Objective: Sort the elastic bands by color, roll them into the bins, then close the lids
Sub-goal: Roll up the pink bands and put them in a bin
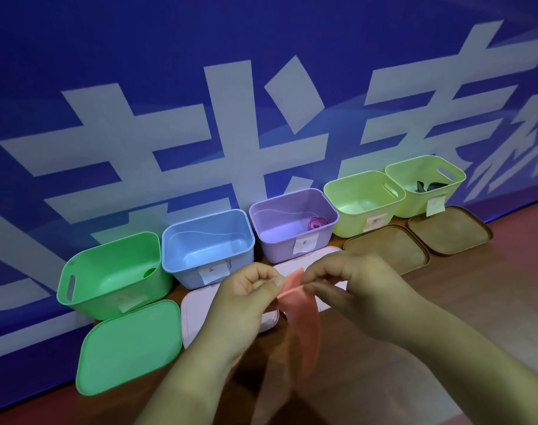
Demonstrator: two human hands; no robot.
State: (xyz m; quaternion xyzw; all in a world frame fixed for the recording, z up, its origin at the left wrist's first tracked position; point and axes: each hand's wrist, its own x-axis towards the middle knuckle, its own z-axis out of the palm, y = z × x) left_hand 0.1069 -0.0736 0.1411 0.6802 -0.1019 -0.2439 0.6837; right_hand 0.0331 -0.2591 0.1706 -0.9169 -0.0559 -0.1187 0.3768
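The pink lids (pixel 197 314) are partly hidden behind the left grip (pixel 246 299) and right grip (pixel 353 283), the band (pixel 301 317) is blurred at its lower end, the bin labels (pixel 304 242) are too small to be read, and both forearms (pixel 181 394) are cut off by the lower edge.

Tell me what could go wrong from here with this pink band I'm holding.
1. The left hand and right hand pinch only the top end of the band; the long tail hangs loose, so the roll may start crooked or slip free.
2. No bin is pink; only the purple bin holds a pink roll, so the band could land in the wrong one.
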